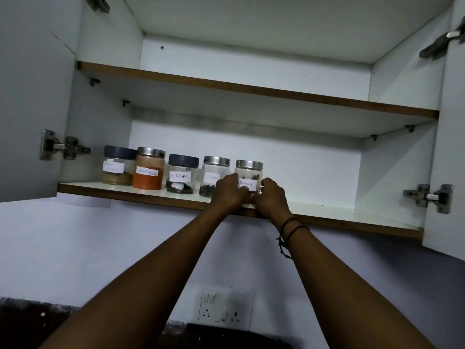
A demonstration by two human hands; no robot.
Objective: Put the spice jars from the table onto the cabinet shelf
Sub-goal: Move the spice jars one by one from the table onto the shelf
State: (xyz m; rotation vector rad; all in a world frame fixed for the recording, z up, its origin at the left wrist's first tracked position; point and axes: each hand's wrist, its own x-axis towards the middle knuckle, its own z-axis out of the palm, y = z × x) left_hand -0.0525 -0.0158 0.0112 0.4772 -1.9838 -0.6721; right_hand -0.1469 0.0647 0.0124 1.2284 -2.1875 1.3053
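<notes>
Head view, one frame, looking up into open wall cabinet.

Item 1: lower cabinet shelf, white top w/ brown front edge. Holds five spice jars in a row, left half of shelf, right half bare.

Item 2: jar w/ dark lid, far left, tan powder, label not legible.

Item 3: red powder jar, metal lid, just beside item 2, touching or nearly so.

Item 4: black pepper jar, dark lid, label reads "Black Pepper", dark bits plus a white lump at bottom.

Item 5: cloves jar, metal lid, dark contents low in jar; right lower part hidden by left hand.

Item 6: cinnamon jar, metal lid, upright, rightmost in row, standing near front edge of shelf, just beside item 5.

Item 7: left hand, fingers curled round left side of cinnamon jar, thumb up by the label.

Item 8: right hand, fingers curled round right side of same jar; both hands meet at jar's base. Dark thread bracelet on right wrist.

Item 9: upper shelf, brown edge, seen from below; top surface not visible.

Item 10: door hinges, left & right, both doors swung open.

Item 11: wall socket panel below cabinet, between the forearms.
</notes>
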